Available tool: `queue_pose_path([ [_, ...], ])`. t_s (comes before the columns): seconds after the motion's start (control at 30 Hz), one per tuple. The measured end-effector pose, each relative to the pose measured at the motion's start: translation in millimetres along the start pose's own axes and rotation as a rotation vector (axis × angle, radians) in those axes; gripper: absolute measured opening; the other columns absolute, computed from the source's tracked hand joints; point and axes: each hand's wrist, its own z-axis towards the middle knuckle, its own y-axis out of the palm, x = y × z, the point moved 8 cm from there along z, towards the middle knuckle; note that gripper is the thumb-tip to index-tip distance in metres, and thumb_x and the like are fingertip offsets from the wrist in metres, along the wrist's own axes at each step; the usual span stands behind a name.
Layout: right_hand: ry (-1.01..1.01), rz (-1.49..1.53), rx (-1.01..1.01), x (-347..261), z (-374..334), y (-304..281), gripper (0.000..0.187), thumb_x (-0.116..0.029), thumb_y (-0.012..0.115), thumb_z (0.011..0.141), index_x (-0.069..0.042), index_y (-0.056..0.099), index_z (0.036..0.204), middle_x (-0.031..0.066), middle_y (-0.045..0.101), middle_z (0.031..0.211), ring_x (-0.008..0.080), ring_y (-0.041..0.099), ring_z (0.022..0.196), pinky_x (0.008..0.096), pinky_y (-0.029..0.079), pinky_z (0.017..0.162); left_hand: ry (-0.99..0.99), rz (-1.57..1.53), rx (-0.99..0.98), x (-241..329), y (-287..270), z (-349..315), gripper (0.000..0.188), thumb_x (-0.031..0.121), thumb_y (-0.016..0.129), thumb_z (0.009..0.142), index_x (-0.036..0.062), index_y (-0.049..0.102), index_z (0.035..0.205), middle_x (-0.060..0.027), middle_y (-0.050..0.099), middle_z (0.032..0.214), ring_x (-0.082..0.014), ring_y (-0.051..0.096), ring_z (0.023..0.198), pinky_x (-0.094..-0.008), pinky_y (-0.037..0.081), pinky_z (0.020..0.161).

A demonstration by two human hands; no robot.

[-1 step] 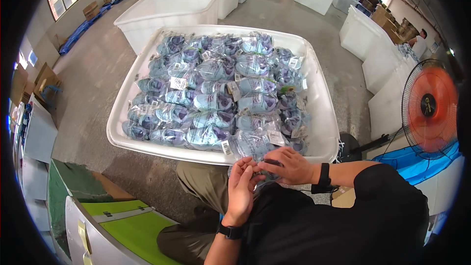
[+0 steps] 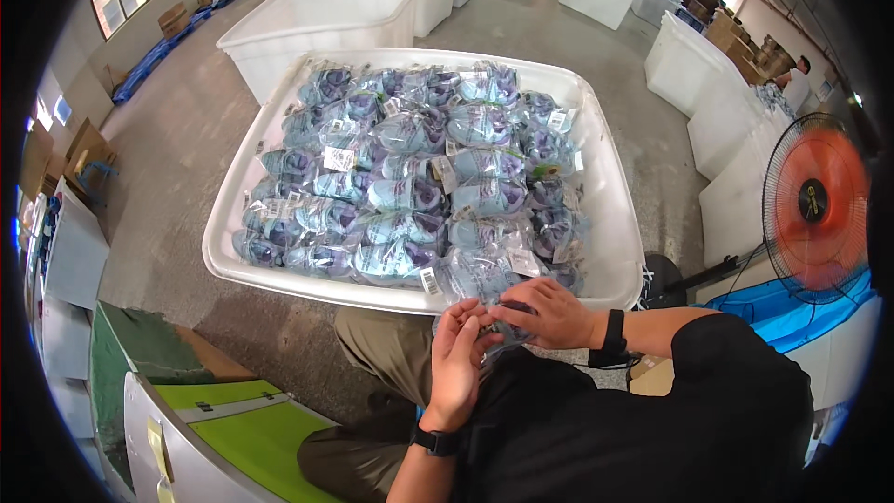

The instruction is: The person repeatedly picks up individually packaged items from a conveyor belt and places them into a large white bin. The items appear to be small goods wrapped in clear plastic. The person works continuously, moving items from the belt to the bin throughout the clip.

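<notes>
My left hand (image 2: 456, 359) is raised at the near edge of the bin, its fingers bent together at the tips. Against it, my right hand (image 2: 553, 313) curls over from the right. Between them is a clear plastic bag (image 2: 504, 338) with something purple inside, mostly covered by my fingers and lap. Just beyond my hands lies a bagged pale blue shoe (image 2: 475, 272) with a white tag (image 2: 524, 263). It is among rows of similar bagged blue and purple shoes (image 2: 407, 194) that fill much of a white plastic bin (image 2: 610, 205).
To the right stands a fan with an orange-red centre (image 2: 813, 200). A green and grey panel (image 2: 244, 428) is at my lower left. White bins (image 2: 317, 23) stand beyond, with others (image 2: 698, 61) along the right. A person (image 2: 797, 86) is far off at the right.
</notes>
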Motion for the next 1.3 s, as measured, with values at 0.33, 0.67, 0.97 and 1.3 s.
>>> queue_pose_path([
  [0.33,0.228,0.054,0.149,115.6,32.4,-103.4,0.062,-0.027,0.090,0.077,-0.005,0.068,0.131,0.0146,0.068,0.121,0.0345,0.068,0.109,0.0457,0.055,0.096,0.175,0.168,0.315,57.3,-74.7,-53.1,0.029,0.019,0.059,0.112,0.0001,0.064,0.134,-0.0076,0.073,0.110,-0.0177,0.071,0.095,-0.0336,0.059,0.084],
  [0.67,0.600,-0.233,0.179,365.1,46.4,-187.1,0.066,-0.012,0.089,0.072,-0.004,0.064,0.133,0.0186,0.064,0.135,0.0418,0.063,0.124,0.0448,0.052,0.107,0.065,0.170,0.559,72.6,-153.8,-118.8,0.025,0.017,0.063,0.112,0.0015,0.069,0.131,-0.0081,0.075,0.105,-0.0188,0.071,0.091,-0.0329,0.058,0.082],
  [0.97,0.757,-0.230,-0.084,429.5,-0.7,-70.6,0.067,-0.023,0.091,0.079,-0.011,0.065,0.140,0.0183,0.064,0.135,0.0378,0.062,0.124,0.0487,0.050,0.109,0.010,0.296,0.589,70.7,-150.4,-150.2,0.030,0.021,0.065,0.112,0.0023,0.068,0.134,-0.0072,0.074,0.111,-0.0182,0.070,0.098,-0.0333,0.057,0.086],
  [1.3,0.084,0.433,-0.227,141.1,101.6,8.6,0.042,-0.029,0.076,0.098,-0.004,0.069,0.132,0.0166,0.068,0.124,0.0372,0.066,0.116,0.0467,0.055,0.098,0.093,0.263,0.598,100.9,-139.8,-191.0,0.031,0.019,0.062,0.113,0.0019,0.066,0.139,-0.0078,0.075,0.117,-0.0192,0.071,0.101,-0.0333,0.057,0.089],
])
